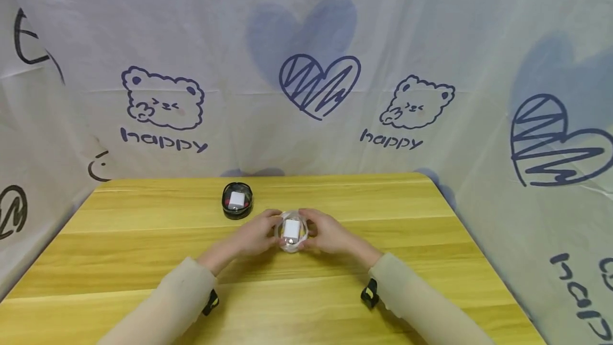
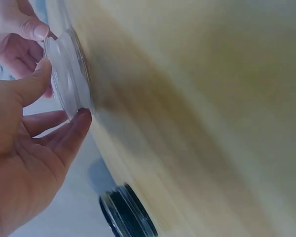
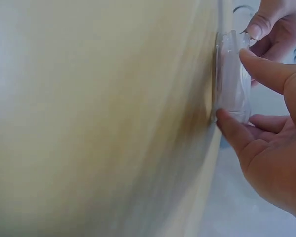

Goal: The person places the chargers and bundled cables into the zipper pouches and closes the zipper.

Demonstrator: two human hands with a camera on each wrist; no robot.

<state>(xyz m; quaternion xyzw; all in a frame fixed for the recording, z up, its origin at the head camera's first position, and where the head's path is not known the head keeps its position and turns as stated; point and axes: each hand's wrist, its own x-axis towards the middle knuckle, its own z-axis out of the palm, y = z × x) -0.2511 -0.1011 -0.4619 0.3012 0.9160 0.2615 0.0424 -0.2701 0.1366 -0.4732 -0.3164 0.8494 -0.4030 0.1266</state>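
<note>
A round, clear plastic container (image 1: pixel 291 249) sits on the wooden table in the head view, with a white block (image 1: pixel 291 228) showing at its middle. My left hand (image 1: pixel 258 233) grips its left side, thumb on the near edge and fingers on the far edge. On the opposite side my right hand (image 1: pixel 330 231) holds it the same way. Both wrist views show the clear container (image 2: pixel 66 74) edge-on between thumb and fingers of each hand, low at the table surface. What the white block is, I cannot tell.
Behind and left of my hands stands a similar round black container (image 1: pixel 237 215) with a white block and red bits in it. The wooden table (image 1: pixel 143 260) reaches back to a pale printed curtain (image 1: pixel 239 121), which also hangs along both sides.
</note>
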